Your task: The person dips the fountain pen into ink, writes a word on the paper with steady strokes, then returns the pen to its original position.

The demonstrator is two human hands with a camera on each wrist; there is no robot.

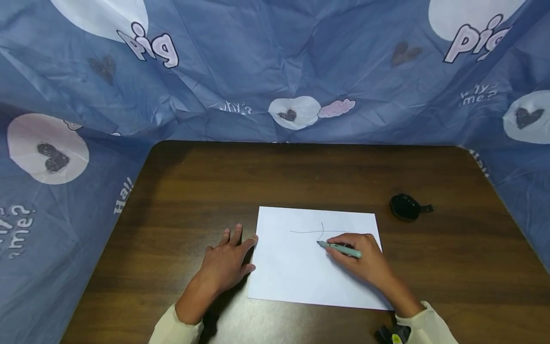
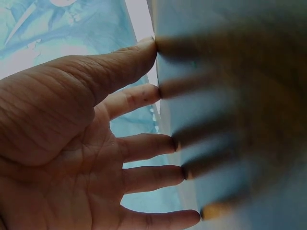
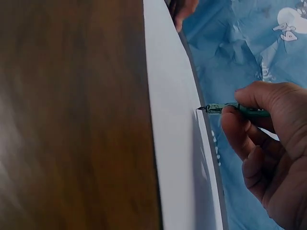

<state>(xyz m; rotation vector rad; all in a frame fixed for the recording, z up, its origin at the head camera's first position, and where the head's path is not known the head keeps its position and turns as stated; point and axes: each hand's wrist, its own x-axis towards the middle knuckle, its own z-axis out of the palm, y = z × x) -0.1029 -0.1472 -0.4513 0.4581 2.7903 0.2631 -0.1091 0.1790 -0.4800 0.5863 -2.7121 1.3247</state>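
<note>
A white sheet of paper (image 1: 292, 272) lies on the table, bearing a thin horizontal line and a curved vertical stroke crossing it. My right hand (image 1: 365, 258) pinches a green fountain pen (image 1: 345, 250) between thumb and fingers, its tip at the lower end of the vertical stroke. The right wrist view shows the pen's dark nib (image 3: 202, 109) at the paper, with the other fingers curled beneath. At the sheet's left edge, my left hand (image 1: 223, 265) rests with fingers spread; its index finger and thumb reach the paper's edge. Its straight fingers (image 2: 148, 147) also show in the left wrist view.
A small dark round dish with a short handle (image 1: 405, 207) stands right of the paper. Beside the right sleeve lies a black object with a yellow patch (image 1: 393, 335), partly hidden. Blue printed cloth (image 1: 240, 62) hangs around the brown wooden table (image 1: 326, 184).
</note>
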